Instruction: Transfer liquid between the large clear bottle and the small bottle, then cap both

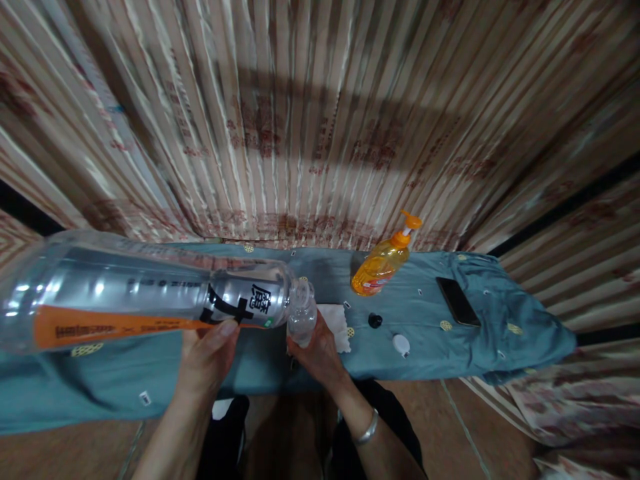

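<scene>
My left hand (213,353) is closed around the neck end of a large clear plastic bottle (150,287) with a silver and orange label. That bottle lies tipped nearly level, its mouth pointing right. My right hand (320,350) grips a small clear bottle (302,321) below the large bottle's mouth. The two mouths meet or overlap; I cannot tell whether they touch or whether liquid passes between them. A white cloth (340,327) lies just behind and right of my right hand.
On the teal-covered table (430,353) stands an orange pump bottle (381,263). Right of the cloth lie a small black cap (375,321) and a white round lid (401,344). Farther right is a dark phone (458,301). A pleated patterned curtain (310,133) hangs behind the table.
</scene>
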Available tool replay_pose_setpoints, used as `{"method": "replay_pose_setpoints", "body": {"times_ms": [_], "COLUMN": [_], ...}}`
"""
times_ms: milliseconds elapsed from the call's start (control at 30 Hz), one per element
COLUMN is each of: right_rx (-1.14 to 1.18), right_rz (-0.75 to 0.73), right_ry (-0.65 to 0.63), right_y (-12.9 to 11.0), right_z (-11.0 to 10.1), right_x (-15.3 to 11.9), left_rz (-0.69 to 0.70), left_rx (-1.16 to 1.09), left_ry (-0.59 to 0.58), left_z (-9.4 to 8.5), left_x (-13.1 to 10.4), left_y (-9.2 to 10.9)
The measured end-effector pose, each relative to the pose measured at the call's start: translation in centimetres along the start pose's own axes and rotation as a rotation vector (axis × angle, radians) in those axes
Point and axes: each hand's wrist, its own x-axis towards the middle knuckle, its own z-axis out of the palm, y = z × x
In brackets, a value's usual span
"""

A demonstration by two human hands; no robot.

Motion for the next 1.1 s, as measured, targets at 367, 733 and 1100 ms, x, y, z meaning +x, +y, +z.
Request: {"method": "replay_pose_setpoints", "body": {"times_ms": [367, 733, 1100], "right_rx": [-0.009, -0.009, -0.018], "right_rz": [-0.012, -0.002, -0.017], "right_ry": [-0.001, -0.001, -0.024], "right_y": [-0.38, -0.07, 0.00], "right_z": [-0.18, -0.03, -0.32], "right_x": [0.12, -0.03, 0.03], "left_rz": [-0.015, -0.019, -0.032], "left_rx": [0.005, 0.039, 0.077], "left_ry": [-0.008, -0.005, 0.001], "left_z": [0.43, 0.30, 0.15], "left_x": [-0.07, -0.06, -0.21], "left_y": [0.35, 0.26, 0.39]}}
